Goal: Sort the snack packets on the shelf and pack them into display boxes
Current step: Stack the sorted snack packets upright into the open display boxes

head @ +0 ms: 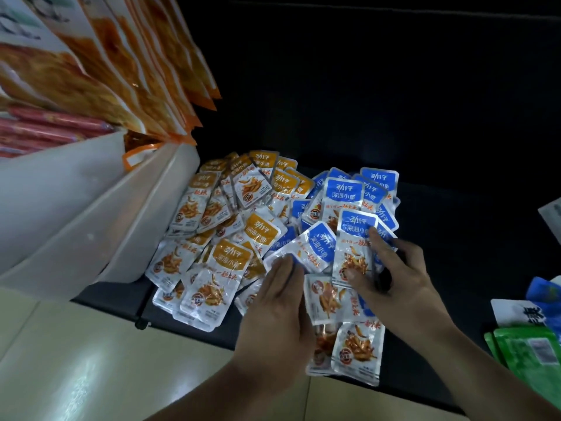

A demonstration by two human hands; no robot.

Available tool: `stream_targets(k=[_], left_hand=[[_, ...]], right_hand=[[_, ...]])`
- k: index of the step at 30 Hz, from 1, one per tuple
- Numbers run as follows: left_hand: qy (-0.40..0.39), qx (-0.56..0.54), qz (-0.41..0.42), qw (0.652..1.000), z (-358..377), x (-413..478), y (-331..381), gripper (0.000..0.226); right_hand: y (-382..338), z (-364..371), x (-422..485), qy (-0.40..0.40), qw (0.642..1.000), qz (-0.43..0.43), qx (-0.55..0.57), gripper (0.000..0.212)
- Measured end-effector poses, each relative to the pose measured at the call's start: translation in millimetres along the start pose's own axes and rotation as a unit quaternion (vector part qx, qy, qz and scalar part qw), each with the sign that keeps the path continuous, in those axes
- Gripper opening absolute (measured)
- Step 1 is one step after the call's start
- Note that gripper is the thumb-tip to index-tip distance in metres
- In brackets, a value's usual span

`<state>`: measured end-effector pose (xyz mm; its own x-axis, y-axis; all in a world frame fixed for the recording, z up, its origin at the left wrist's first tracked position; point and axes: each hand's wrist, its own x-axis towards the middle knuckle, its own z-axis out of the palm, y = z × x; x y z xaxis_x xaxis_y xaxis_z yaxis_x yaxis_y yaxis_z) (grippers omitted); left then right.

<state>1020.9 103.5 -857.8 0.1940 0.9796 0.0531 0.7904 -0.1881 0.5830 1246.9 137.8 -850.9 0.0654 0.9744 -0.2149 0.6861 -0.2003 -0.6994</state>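
Your right hand (403,275) grasps a blue-topped silver foil snack packet (355,241), thumb pinching its lower end and fingers curled behind its right edge. The packet's long axis runs away from you, blue banner at the far end and the printed fish picture near your thumb, its face turned up to you. Your left hand (279,302) is released, fingers straight and lying flat on the heap, fingertips touching a second blue-topped packet (315,249) that lies slantwise, long axis running from your fingertips up to the right.

Both packets belong to a loose heap on the dark shelf (440,208). More blue-topped packets (361,189) lie just beyond the held one, overlapping and mostly banner-end away from you. The orange-topped silver packets (230,232) spread to the left at mixed angles. A few packets (358,350) overhang the shelf's near edge between your wrists.

Left of the heap stand white slanted box walls (91,208), touching the orange-topped packets. Above them hang large orange snack bags (136,71) beside red wrapped sausages (45,126). Far right lie green pouches (525,350) and a blue pouch (543,294), well apart from the heap. Cream floor tiles (76,360) show below.
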Motion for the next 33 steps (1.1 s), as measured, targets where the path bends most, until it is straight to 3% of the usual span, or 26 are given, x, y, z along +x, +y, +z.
stream_targets(k=[4, 10, 15, 19, 24, 33], left_hand=[[0.015, -0.12, -0.022, 0.992, -11.2, 8.4, 0.6, 0.053], [-0.002, 0.004, 0.036, 0.999, -3.7, -9.0, -12.0, 0.067], [-0.001, 0.005, 0.005, 1.0, 9.0, -10.1, -3.5, 0.066], [0.013, -0.049, 0.001, 0.999, 6.0, 4.4, 7.5, 0.062], [0.033, 0.037, -0.016, 0.999, 0.4, 12.3, 4.2, 0.065], [-0.005, 0.01, 0.005, 1.0, 2.1, 27.6, 3.3, 0.061]], right_hand=[[0.9, 3.3, -0.2, 0.044, 0.999, 0.007, 0.024, 0.089], [-1.2, 2.8, -13.9, 0.09, 0.989, 0.011, 0.118, 0.072], [10.4, 2.3, -38.6, 0.078, 0.994, -0.057, 0.052, 0.07], [11.3, 7.6, -39.9, 0.052, 0.994, -0.098, -0.02, 0.085], [10.8, 12.2, -36.2, 0.051, 0.993, -0.098, -0.051, 0.092], [8.1, 19.4, -32.1, 0.094, 0.99, -0.095, -0.038, 0.084]])
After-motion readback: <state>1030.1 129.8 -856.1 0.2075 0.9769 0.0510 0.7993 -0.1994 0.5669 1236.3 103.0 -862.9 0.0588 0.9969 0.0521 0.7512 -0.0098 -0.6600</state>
